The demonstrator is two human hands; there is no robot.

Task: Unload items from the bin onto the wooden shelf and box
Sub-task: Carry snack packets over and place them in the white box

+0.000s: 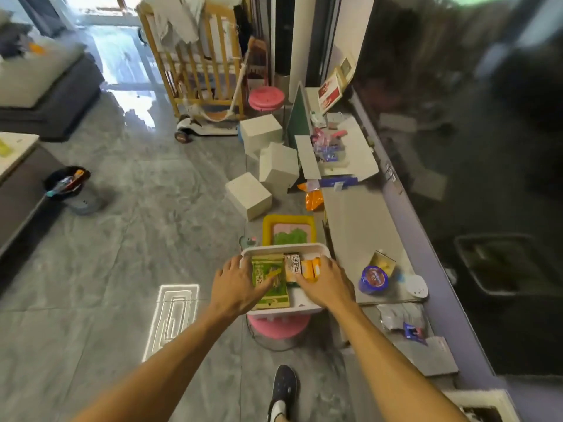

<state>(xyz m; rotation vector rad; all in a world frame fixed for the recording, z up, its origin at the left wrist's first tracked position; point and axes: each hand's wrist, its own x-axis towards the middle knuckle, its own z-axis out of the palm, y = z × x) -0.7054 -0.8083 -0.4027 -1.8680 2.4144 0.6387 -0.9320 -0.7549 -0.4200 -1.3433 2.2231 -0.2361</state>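
Bin (285,247) sits on a pink stool (278,327), my left hand (236,284) spread flat on its green packet (272,295); my right hand (327,284) covers the orange boxes (310,267), fingertips hidden, so I cannot tell its grip.

The bin (315,247) sat on a stool (278,327). Inside it, a flat packet (272,292) lay at the left and small boxes (293,265) at the right. The left hand (236,284) rested on the packet, and the right hand (328,284) lay over the boxes. An inflatable tray (288,221) lay just behind the bin. A round tub (374,280) stood on the low shelf (356,226) to the right.
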